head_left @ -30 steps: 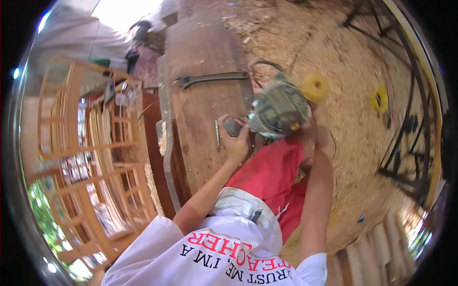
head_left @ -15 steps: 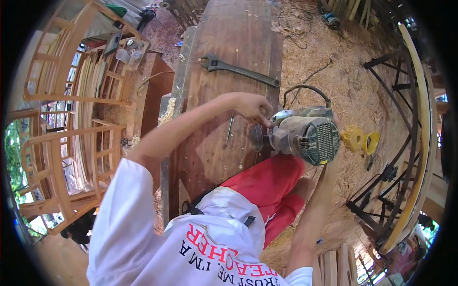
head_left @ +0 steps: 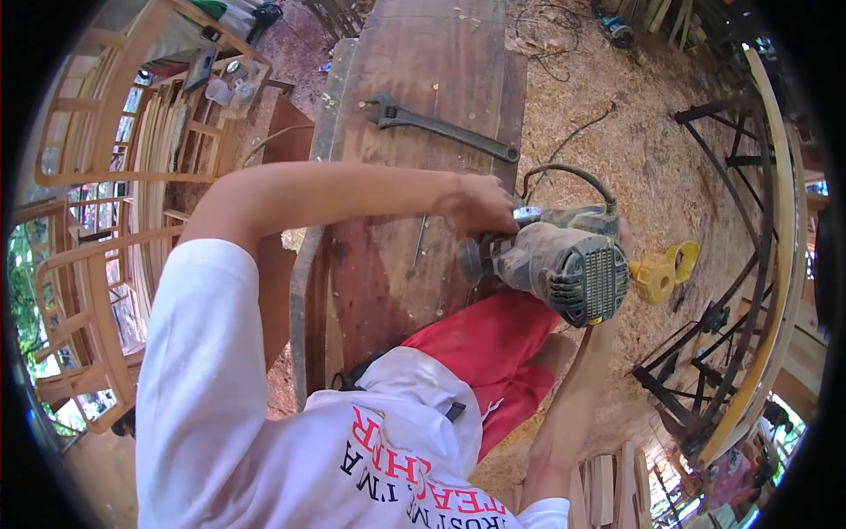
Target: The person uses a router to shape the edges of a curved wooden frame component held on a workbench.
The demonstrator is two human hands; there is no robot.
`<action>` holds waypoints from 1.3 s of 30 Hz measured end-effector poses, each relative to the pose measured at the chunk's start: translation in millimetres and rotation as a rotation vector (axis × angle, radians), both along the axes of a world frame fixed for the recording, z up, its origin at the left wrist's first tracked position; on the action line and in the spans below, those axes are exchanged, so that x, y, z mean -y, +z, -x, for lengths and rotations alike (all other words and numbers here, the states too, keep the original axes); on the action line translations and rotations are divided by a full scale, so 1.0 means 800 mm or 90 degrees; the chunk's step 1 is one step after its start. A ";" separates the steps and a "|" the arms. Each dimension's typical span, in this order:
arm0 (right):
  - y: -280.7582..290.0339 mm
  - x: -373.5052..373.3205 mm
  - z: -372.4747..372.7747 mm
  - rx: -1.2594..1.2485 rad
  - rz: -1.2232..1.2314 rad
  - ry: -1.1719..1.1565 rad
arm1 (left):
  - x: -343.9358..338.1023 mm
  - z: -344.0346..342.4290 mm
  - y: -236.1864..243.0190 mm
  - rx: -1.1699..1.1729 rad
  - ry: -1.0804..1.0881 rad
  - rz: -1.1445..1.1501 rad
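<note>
A grey-green power tool (head_left: 582, 273) lies tilted sideways above my red-clothed leg. My left hand (head_left: 485, 204) reaches across the bench and has curled fingers on its metal fitting, above a dark round knob (head_left: 471, 260). My right hand (head_left: 622, 234) grips the tool's far side, largely hidden by its housing. An adjustable wrench (head_left: 445, 132) lies on the wooden bench (head_left: 405, 53), with a thin metal rod (head_left: 419, 238) nearer me, by my left forearm. A yellow plastic piece (head_left: 654, 278) is just right of the tool.
Wooden frames (head_left: 84, 123) and stacked slats stand at left. Shavings cover the floor (head_left: 582, 141), with a cord and another tool (head_left: 617, 31). A dark metal frame (head_left: 731, 150) runs along the right, timber pieces (head_left: 608, 485) lie lower right, and a person in pink (head_left: 731, 467) appears beyond.
My left forearm has swung up across the bench, my left hand moving from the knob to higher on the tool. The tool has turned and sits further right in view.
</note>
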State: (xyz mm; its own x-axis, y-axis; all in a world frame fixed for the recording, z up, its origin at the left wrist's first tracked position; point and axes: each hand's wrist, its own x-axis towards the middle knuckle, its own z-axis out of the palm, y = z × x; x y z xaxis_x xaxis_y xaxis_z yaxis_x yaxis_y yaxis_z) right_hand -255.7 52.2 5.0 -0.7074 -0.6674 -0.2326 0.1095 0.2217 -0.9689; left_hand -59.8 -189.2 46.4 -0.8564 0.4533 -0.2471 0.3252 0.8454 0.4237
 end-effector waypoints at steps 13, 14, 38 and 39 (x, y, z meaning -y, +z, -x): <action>0.004 -0.003 0.020 -0.064 -0.011 0.003 | -0.015 -0.021 -0.008 -0.172 -0.065 0.129; 0.007 -0.009 0.027 -0.070 -0.007 -0.009 | -0.019 -0.016 -0.008 -0.183 -0.091 0.142; 0.066 0.025 0.001 -0.222 0.020 -0.092 | -0.016 -0.028 -0.021 -0.222 -0.046 0.191; 0.053 0.020 0.007 -0.156 0.040 -0.096 | -0.019 -0.028 -0.016 -0.221 -0.049 0.194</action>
